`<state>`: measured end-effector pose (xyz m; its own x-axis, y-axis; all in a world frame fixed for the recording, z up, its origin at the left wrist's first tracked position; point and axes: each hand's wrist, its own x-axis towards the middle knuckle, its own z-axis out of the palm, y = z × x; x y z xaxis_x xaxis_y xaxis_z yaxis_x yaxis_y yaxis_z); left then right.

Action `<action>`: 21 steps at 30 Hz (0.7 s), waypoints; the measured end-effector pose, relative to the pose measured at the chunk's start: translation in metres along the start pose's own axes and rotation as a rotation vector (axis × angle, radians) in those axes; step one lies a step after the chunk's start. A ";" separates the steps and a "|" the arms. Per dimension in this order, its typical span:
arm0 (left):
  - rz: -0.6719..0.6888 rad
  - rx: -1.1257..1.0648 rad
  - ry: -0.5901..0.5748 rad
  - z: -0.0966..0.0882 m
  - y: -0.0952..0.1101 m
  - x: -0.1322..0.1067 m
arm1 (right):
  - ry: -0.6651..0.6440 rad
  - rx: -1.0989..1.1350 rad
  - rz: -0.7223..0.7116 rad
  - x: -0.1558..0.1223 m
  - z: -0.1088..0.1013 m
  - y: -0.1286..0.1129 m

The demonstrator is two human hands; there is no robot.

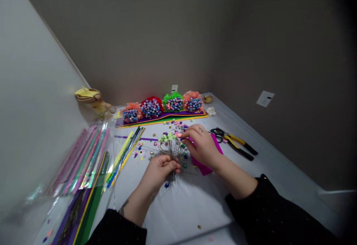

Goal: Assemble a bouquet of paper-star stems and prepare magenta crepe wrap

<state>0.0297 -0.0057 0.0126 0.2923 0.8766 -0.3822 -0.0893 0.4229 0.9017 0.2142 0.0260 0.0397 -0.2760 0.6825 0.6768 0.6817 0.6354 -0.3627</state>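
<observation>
My left hand (164,168) is closed round a bundle of thin wire stems (172,149), held upright above the white table. Pale green paper stars (167,137) top the stems, with a pink star (177,135) at the right side of the bunch. My right hand (199,142) reaches to that pink star, thumb and fingertips pinched close at it. Whether the fingers grip the star or only touch it is hard to make out. Loose small stars (178,125) in purple, pink and blue lie just behind the bunch.
Several finished star bouquets (152,107) in crepe paper stand at the back on coloured sheets. Pliers and scissors (237,142) lie at right, beside a magenta sheet (205,167). Paper strips in clear bags (83,159) cover the left side. A tape roll (87,95) sits behind them.
</observation>
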 end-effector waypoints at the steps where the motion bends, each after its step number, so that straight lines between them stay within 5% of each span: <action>1: -0.006 -0.001 -0.001 0.001 0.000 -0.001 | 0.040 -0.030 -0.027 0.000 0.002 -0.001; 11: 0.049 -0.038 -0.056 0.008 0.002 -0.005 | 0.354 -0.273 -0.136 -0.004 0.021 -0.013; 21: 0.145 0.069 0.015 -0.001 0.006 -0.004 | 0.403 -0.173 -0.104 -0.011 0.015 -0.006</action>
<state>0.0267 -0.0061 0.0192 0.2664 0.9309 -0.2499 -0.0641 0.2758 0.9591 0.2027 0.0203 0.0248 -0.0867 0.4012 0.9119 0.7768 0.6003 -0.1902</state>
